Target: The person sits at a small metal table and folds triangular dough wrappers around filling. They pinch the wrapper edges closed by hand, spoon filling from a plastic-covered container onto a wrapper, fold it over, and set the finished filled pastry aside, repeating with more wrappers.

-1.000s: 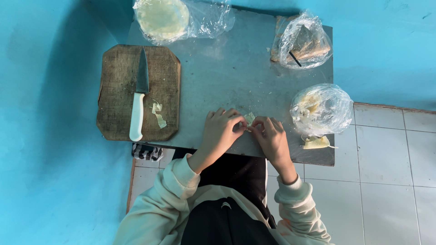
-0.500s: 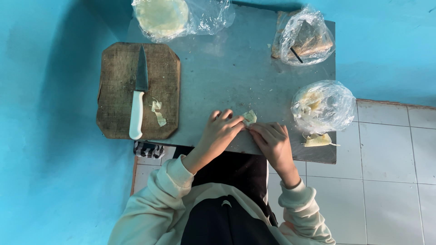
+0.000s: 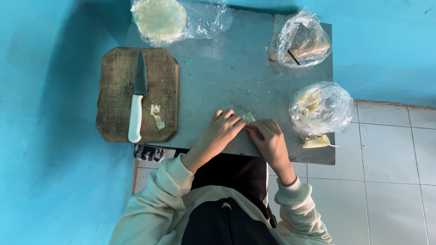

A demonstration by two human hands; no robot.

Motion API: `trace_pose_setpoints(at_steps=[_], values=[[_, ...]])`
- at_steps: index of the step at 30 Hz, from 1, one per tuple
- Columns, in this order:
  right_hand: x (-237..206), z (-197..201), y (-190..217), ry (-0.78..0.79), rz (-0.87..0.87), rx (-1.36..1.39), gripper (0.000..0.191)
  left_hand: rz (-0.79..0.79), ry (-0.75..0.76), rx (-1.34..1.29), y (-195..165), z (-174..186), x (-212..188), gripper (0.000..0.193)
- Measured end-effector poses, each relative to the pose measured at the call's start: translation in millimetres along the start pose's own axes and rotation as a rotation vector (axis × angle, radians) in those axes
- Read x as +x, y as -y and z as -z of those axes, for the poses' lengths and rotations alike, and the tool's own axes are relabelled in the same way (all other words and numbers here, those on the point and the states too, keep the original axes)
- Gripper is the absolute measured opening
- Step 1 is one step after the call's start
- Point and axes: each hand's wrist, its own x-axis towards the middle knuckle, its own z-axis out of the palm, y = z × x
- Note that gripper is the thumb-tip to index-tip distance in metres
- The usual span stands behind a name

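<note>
My desk [image 3: 227, 77] is dull grey metal against a bright blue wall [image 3: 45, 136]. The knife [image 3: 136, 97] has a white handle on the brown cutting board [image 3: 116, 90]. My sleeves [image 3: 172, 181] are cream.

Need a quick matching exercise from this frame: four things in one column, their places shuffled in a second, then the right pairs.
Things:
1. knife
2. round stack in plastic
3. pale folded piece
4. clear bag with pale scraps

Places:
A. right edge of the table
B. between the left hand and right hand
C. on the wooden cutting board
D. far edge of the table, left of centre

Pairs: 1-C, 2-D, 3-B, 4-A
</note>
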Motion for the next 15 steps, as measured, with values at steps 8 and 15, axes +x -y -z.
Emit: trace_pose_setpoints(at_steps=[8, 15], values=[[-7, -5, 7, -0.104, -0.009, -0.083, 0.017, -0.063, -0.067, 0.02, 6, -3, -10, 0.022], [-14, -4, 12, -0.12, 0.0, -0.097, 0.02, -0.118, 0.009, 0.092, 7, -3, -10, 0.03]])
